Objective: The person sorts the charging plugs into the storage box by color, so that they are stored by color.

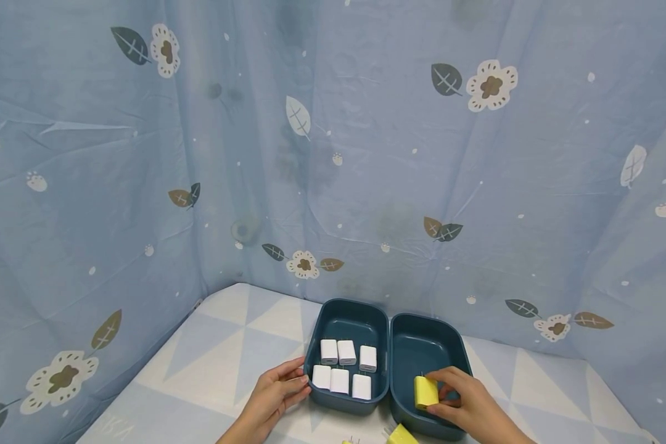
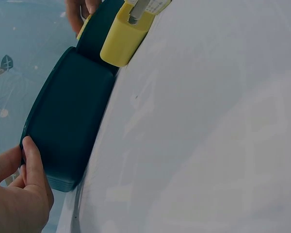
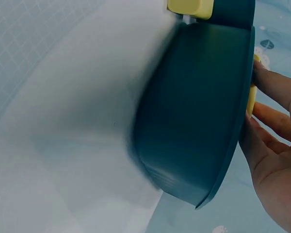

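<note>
Two dark teal boxes stand side by side on the table. My left hand [image 1: 274,394] pinches the outer side rim of the left box [image 1: 344,404], thumb and fingers on either side of it in the left wrist view. Inside that box, several white charger plugs [image 1: 340,380] sit in two rows. In my right hand [image 1: 466,398], a yellow charger plug [image 1: 425,392] is pinched between thumb and fingers, at the front of the right box [image 1: 422,345]. Its metal prongs point toward the back. The right wrist view shows only a sliver of this plug [image 3: 251,99] behind the box's rim.
Another yellow charger plug [image 1: 402,435] lies on the table in front of the boxes, prongs showing. Part of one more yellow plug [image 1: 346,441] peeks in at the bottom edge. A blue patterned curtain [image 1: 366,185] hangs behind the table [image 1: 211,357].
</note>
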Demonstrator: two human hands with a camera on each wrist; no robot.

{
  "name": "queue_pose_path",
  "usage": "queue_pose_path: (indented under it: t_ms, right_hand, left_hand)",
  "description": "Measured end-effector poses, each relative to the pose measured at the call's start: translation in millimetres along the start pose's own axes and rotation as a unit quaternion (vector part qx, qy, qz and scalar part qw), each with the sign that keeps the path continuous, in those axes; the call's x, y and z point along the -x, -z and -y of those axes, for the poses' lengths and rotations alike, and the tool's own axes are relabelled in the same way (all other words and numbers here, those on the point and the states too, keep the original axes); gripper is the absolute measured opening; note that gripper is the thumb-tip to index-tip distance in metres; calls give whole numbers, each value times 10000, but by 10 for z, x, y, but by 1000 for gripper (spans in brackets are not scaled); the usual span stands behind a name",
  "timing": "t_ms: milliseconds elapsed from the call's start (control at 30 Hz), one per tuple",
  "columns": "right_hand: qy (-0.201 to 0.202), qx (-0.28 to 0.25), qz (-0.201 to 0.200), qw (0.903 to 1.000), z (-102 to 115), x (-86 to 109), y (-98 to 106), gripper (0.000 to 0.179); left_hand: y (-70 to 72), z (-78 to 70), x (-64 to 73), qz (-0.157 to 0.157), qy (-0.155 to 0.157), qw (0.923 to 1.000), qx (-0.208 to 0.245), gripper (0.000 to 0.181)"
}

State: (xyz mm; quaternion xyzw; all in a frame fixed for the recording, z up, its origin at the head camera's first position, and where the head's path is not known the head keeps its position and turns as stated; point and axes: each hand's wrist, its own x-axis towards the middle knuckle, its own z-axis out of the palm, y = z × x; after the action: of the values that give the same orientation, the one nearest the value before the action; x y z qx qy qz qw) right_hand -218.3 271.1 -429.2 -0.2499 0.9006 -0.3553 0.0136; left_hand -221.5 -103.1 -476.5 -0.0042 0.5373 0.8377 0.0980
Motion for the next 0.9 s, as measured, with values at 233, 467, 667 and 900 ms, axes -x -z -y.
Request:
queue_pose_path:
  t_ms: [233, 467, 667, 900]
  right_hand:
    - [-158, -27, 279, 9995, -22, -94, -59, 52]
    - [27, 102, 442, 9990, -94, -185, -114, 51]
    - [115, 257, 495, 9984, -117, -232, -162, 47]
    - [164, 219, 637, 9976, -123, -271, -201, 45]
  left_hand:
    - [15, 13, -13, -9, 2, 10000, -4, 59]
    - [17, 6, -19, -28, 14, 10000, -37, 60]
    - [5, -7, -11, -65, 33, 10000, -26, 59]
    - [12, 2, -22, -55, 50, 10000, -14, 59]
